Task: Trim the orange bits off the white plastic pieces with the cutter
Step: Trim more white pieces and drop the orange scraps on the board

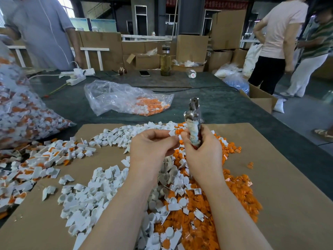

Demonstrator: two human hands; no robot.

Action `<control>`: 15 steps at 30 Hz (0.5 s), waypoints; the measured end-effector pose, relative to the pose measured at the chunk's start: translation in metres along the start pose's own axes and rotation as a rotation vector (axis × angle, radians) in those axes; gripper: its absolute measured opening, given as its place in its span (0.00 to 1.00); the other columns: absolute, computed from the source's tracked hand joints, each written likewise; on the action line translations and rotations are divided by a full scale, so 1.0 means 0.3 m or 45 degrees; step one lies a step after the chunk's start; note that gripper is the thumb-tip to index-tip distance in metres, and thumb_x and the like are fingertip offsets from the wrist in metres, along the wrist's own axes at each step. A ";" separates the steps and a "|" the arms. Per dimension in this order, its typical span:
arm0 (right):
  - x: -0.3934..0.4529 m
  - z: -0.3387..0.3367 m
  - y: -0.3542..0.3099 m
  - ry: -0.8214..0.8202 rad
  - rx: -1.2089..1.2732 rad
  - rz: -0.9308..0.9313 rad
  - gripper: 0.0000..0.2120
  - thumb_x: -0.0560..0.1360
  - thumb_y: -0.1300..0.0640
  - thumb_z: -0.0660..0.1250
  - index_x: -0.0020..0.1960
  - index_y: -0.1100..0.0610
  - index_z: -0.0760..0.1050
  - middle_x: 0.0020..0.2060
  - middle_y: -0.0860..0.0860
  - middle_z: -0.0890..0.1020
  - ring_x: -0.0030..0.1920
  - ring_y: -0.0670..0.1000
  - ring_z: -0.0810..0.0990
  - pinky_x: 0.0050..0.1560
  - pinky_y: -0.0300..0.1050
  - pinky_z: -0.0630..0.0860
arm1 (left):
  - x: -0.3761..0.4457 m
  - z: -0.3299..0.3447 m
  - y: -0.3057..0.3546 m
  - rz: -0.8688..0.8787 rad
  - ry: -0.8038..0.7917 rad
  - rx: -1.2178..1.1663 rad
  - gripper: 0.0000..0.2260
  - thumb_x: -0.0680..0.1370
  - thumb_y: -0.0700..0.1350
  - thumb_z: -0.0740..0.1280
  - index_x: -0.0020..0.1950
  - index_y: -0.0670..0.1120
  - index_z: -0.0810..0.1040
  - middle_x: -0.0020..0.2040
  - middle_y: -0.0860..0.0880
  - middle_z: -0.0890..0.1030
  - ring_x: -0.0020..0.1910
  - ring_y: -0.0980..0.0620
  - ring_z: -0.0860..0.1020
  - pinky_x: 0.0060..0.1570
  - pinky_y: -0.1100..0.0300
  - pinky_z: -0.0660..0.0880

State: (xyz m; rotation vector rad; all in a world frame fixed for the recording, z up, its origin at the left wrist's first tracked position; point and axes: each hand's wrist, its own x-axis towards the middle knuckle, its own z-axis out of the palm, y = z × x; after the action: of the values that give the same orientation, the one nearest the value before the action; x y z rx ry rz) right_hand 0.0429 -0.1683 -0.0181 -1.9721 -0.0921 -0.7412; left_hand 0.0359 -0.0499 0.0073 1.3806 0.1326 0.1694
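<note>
Two hands: both raised above the middle of the cardboard sheet, nearly touching one another
White piece: small, pinched at the fingertips of the left hand, held just beside the cutter's handle; whether any orange remains on it cannot be told
Left hand: fingers curled, thumb and forefinger closed on the white piece
Cutter: metal tool held upright, its head pointing up and away from the person, handle wrapped in pale cloth or tape
Right hand: fingers wrapped round the cutter's handle; how the cutter's jaws stand cannot be told
White heap: loose white pieces spread under and left of the forearms on the cardboard sheet
Orange heap: orange bits massed under and right of the right forearm, with some white pieces mixed in
Mixed heap: white pieces with orange parts, at the sheet's left edge
Large bag: clear plastic, full of white and orange pieces, at the far left
Small bag: clear, mostly slack, orange and white pieces at its right end, lying on the dark table beyond the sheet
Far table edge: glass bottle, phone, white power strip
Background: cardboard boxes and three standing people
</note>
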 end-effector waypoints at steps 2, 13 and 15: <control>0.000 -0.001 0.001 -0.005 -0.020 -0.003 0.11 0.76 0.50 0.69 0.41 0.41 0.68 0.34 0.42 0.77 0.40 0.40 0.77 0.34 0.30 0.71 | -0.002 0.004 0.000 0.018 0.013 -0.001 0.07 0.69 0.34 0.77 0.41 0.43 0.83 0.35 0.46 0.85 0.36 0.50 0.85 0.33 0.66 0.79; -0.003 0.001 -0.001 -0.031 -0.076 -0.016 0.09 0.76 0.51 0.70 0.42 0.45 0.69 0.31 0.40 0.74 0.37 0.36 0.75 0.32 0.30 0.68 | -0.003 0.005 -0.015 0.187 0.068 0.167 0.07 0.67 0.39 0.79 0.37 0.49 0.84 0.33 0.51 0.84 0.32 0.56 0.82 0.38 0.62 0.80; -0.002 0.001 0.003 -0.045 -0.085 -0.008 0.07 0.75 0.51 0.70 0.45 0.47 0.72 0.32 0.40 0.74 0.37 0.35 0.75 0.31 0.29 0.68 | -0.002 0.003 -0.017 0.246 0.077 0.245 0.08 0.68 0.40 0.79 0.37 0.51 0.84 0.34 0.53 0.84 0.33 0.56 0.82 0.40 0.60 0.81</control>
State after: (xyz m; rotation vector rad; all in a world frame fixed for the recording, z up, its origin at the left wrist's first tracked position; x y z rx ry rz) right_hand 0.0428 -0.1684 -0.0192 -2.0494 -0.0959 -0.7224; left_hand 0.0357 -0.0519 0.0024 1.5808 0.0666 0.3677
